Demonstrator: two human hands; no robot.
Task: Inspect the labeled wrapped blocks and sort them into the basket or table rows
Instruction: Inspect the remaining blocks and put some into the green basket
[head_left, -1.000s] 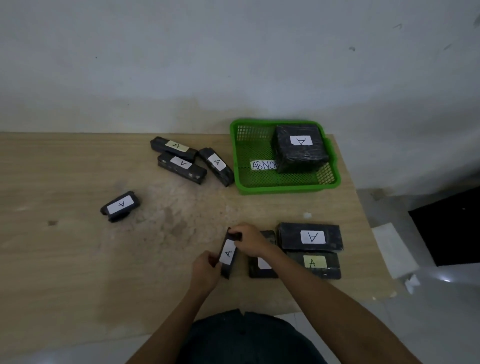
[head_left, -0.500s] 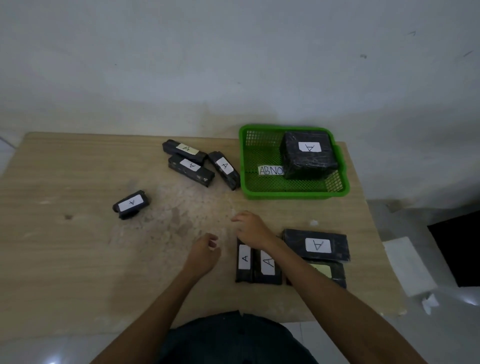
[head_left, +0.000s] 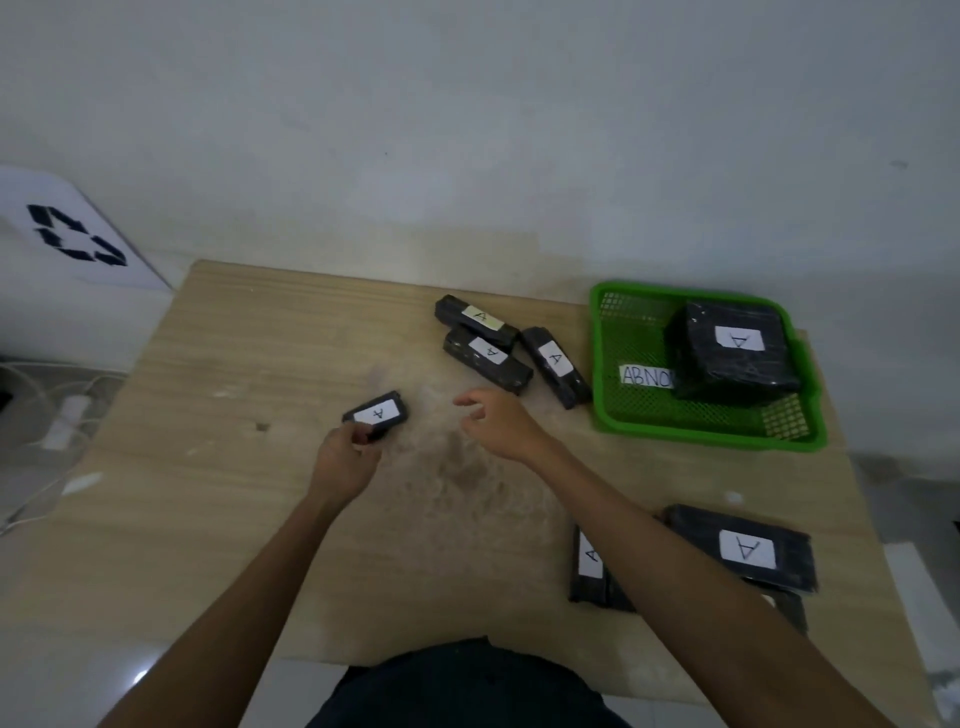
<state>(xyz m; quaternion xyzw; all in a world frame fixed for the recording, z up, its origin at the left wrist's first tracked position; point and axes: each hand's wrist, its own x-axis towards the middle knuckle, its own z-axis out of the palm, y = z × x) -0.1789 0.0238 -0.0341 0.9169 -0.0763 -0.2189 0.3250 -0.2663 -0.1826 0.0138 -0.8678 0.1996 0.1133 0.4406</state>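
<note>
One small block (head_left: 375, 415) sits just beyond my left hand (head_left: 345, 460), which pinches its near end; my right hand (head_left: 501, 423) hovers to its right, fingers loosely spread, empty.

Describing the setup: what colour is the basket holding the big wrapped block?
The basket is bright green, seen best in the head view.

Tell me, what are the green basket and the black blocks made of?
The basket looks like plastic: bright green, molded mesh walls. The blocks wear crinkly, slightly shiny black wrap, probably plastic film, with paper labels; their insides are hidden.
</note>
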